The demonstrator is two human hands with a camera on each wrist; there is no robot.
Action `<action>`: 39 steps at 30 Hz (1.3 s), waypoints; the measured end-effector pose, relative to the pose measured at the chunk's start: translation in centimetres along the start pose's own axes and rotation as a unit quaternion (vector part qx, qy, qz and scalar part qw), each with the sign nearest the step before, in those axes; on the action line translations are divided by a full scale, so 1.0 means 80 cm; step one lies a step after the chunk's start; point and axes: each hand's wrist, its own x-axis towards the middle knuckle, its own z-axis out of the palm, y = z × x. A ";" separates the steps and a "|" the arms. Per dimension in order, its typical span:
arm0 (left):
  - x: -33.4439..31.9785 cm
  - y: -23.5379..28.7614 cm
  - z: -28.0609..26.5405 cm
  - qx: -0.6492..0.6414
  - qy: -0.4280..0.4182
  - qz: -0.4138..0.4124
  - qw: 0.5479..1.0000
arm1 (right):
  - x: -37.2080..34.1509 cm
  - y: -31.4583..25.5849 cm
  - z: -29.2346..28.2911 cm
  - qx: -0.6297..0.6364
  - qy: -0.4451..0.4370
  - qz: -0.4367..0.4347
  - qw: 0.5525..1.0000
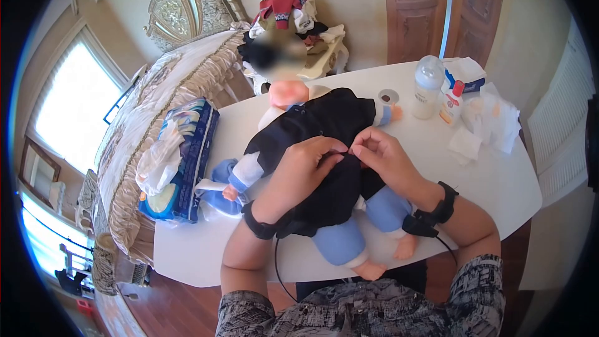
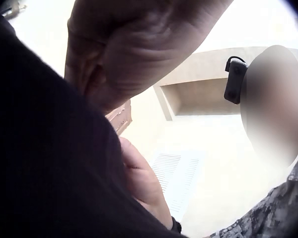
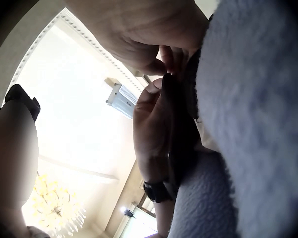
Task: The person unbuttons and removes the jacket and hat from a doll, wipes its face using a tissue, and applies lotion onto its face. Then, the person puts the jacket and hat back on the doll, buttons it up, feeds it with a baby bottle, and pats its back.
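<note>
A doll in blue sleeves and leggings lies on its back on the white table, a black garment (image 1: 331,203) over its torso and arms. Both hands meet at the garment's front. My left hand (image 1: 306,165) pinches the black cloth between thumb and fingers; my right hand (image 1: 388,159) pinches it just beside. In the right wrist view the right hand (image 3: 149,34) and left hand (image 3: 151,129) meet at the cloth's edge (image 3: 176,124). Dark cloth (image 2: 54,148) fills much of the left wrist view, below the left hand (image 2: 144,49). What lies between the fingertips is hidden.
A wipes pack (image 1: 196,162) and a blue cloth (image 1: 219,203) lie at the table's left. A baby bottle (image 1: 427,90), a red-capped bottle (image 1: 452,105) and white tissues (image 1: 493,122) are at the right. Behind stand a bed (image 1: 181,75) and a chair heaped with clothes (image 1: 284,9).
</note>
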 end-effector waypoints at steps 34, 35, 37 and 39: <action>0.004 -0.014 0.001 -0.072 -0.035 -0.047 0.996 | 0.002 0.014 -0.002 -0.065 0.021 -0.079 0.994; 0.005 -0.015 0.001 -0.073 -0.038 -0.050 0.995 | 0.001 0.011 -0.002 -0.094 0.028 -0.085 0.992; 0.005 -0.017 0.003 -0.083 -0.034 -0.052 0.995 | -0.002 0.002 0.000 -0.151 0.043 -0.097 0.983; 0.005 -0.020 0.006 -0.095 -0.032 -0.052 0.994 | -0.001 0.005 0.000 -0.153 0.048 -0.104 0.981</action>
